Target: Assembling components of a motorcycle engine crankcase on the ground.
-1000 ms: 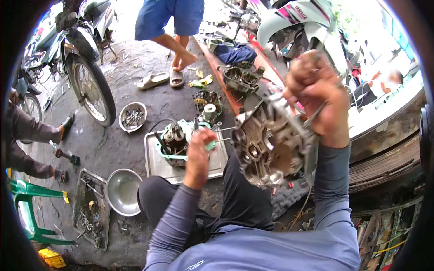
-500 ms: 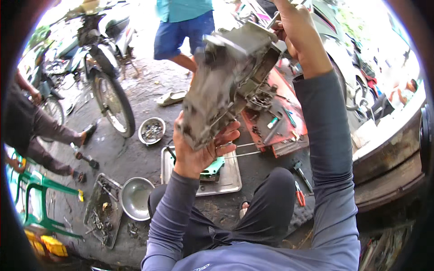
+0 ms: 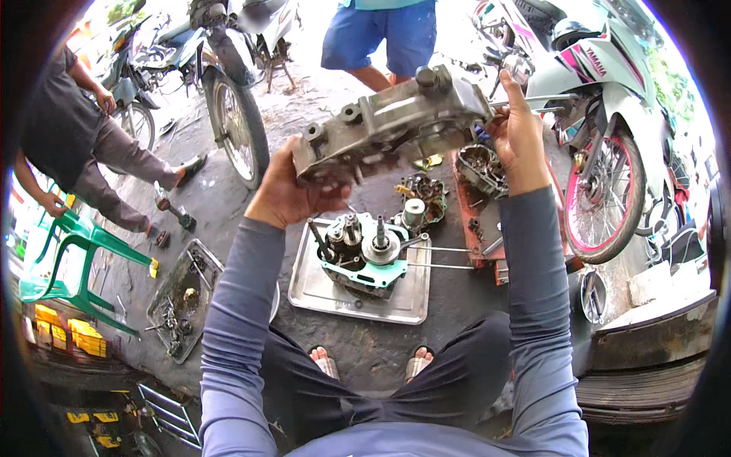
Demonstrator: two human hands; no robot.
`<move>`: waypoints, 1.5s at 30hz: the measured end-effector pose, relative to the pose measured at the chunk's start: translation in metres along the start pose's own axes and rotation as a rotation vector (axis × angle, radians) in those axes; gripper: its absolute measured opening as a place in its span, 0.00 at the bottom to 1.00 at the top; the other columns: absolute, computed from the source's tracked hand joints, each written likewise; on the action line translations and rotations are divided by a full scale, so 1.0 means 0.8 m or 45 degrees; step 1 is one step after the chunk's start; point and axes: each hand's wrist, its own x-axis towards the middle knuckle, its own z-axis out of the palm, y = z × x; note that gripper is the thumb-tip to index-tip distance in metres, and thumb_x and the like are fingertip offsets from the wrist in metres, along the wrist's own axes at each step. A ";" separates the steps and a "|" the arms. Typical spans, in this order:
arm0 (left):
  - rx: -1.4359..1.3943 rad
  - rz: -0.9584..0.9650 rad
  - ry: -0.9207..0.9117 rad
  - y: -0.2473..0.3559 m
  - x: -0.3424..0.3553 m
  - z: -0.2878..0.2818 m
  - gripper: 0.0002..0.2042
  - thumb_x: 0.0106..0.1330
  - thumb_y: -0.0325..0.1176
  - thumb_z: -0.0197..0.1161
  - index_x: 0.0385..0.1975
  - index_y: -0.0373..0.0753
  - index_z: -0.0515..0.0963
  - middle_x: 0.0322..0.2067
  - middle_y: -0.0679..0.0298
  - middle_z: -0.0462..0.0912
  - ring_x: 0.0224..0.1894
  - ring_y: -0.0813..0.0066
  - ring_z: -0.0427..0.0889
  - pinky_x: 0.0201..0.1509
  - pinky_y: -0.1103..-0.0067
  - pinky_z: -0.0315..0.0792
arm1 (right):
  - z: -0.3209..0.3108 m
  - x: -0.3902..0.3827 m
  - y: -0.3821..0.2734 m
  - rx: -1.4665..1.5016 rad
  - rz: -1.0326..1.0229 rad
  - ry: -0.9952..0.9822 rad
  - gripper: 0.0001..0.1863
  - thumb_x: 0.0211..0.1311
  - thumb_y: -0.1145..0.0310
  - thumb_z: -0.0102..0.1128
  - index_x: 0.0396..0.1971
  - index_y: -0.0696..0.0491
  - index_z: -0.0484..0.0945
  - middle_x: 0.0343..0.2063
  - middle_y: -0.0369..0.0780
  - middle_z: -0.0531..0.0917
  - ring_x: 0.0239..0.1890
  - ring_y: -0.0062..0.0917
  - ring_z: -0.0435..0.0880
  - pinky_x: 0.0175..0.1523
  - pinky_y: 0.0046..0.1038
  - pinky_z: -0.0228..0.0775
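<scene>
My left hand (image 3: 293, 183) grips the left end of a grey metal engine casing (image 3: 384, 122), held raised and lengthwise across my view. My right hand (image 3: 514, 137) holds its right end, index finger pointing up. A thin metal rod or tool (image 3: 542, 100) shows beside that hand; I cannot tell whether it is held. Below the casing, an engine half with a pale green gasket (image 3: 387, 274), upright shafts and long studs rests on a steel tray (image 3: 312, 301). Another dark engine part and a silver cylinder (image 3: 413, 213) lie just behind it.
A red platform (image 3: 480, 247) with parts stands at right, near a white motorbike (image 3: 586, 72). Other motorbikes (image 3: 228, 122) stand behind. A tray of oily parts (image 3: 179, 320) and green plastic chair (image 3: 76, 251) are at left. A person in dark clothes (image 3: 87, 145) and another in blue shorts (image 3: 377, 38) are nearby.
My left hand rose from near the engine half onto the casing. The casing was turned over and lengthwise, then lowered slightly. The person at left now touches the chair, and my view has shifted.
</scene>
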 end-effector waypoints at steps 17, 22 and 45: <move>0.025 0.334 0.338 -0.028 0.023 -0.130 0.22 0.66 0.34 0.53 0.56 0.26 0.74 0.48 0.55 0.83 0.47 0.68 0.84 0.53 0.76 0.78 | -0.029 -0.100 0.172 0.449 0.295 0.201 0.12 0.77 0.65 0.43 0.38 0.55 0.75 0.42 0.46 0.84 0.52 0.40 0.83 0.62 0.42 0.73; 0.428 0.368 0.408 -0.046 0.020 -0.136 0.22 0.63 0.30 0.56 0.57 0.27 0.76 0.48 0.56 0.84 0.47 0.75 0.83 0.56 0.80 0.73 | -0.085 -0.125 0.230 0.447 0.218 0.350 0.13 0.77 0.64 0.46 0.36 0.55 0.76 0.40 0.43 0.84 0.51 0.36 0.83 0.65 0.42 0.72; 0.281 0.289 0.327 -0.062 0.014 -0.174 0.26 0.64 0.28 0.59 0.62 0.27 0.70 0.55 0.52 0.80 0.56 0.70 0.78 0.63 0.75 0.69 | -0.054 -0.146 0.234 0.441 0.272 0.373 0.09 0.75 0.67 0.50 0.37 0.57 0.73 0.36 0.40 0.77 0.44 0.30 0.78 0.62 0.37 0.71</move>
